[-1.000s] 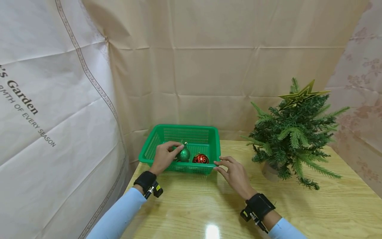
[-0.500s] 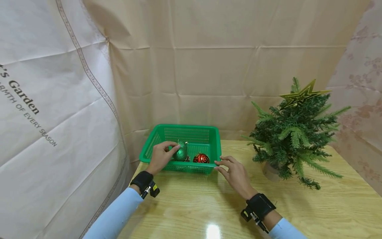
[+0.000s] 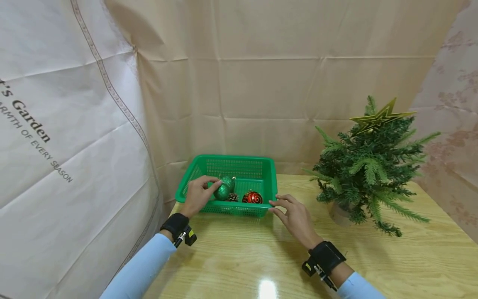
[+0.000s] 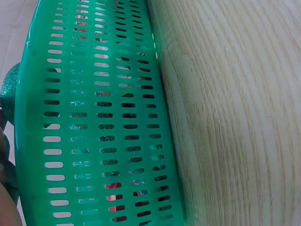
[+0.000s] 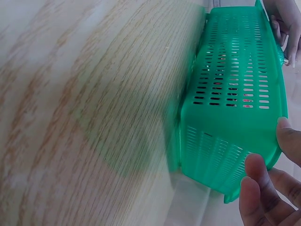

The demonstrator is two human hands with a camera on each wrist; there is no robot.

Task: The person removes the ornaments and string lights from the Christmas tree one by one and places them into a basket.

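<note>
My left hand (image 3: 198,197) reaches over the near left rim of a green plastic basket (image 3: 220,209). Its thumb and fingers pinch a glittery green Christmas ball (image 3: 221,192) just inside. A second green ball (image 3: 229,182) shows partly behind that one. To the right of them lie a pine cone (image 3: 233,197) and a shiny red ball with swirls (image 3: 252,197). My right hand (image 3: 296,219) holds the basket's near right corner, thumb and fingers at the rim, as the right wrist view shows. In the left wrist view the perforated wall hides most of the contents.
A small artificial Christmas tree (image 3: 367,174) in a pot stands on the wooden table (image 3: 239,257) to the right. A gold star (image 3: 379,119) sits near its top. Beige cloth (image 3: 269,87) hangs behind the basket, and white printed cloth (image 3: 67,149) on the left.
My left hand has moved left inside the basket with the green ball, uncovering the pine cone and the second green ball. My right hand stays at the corner.
</note>
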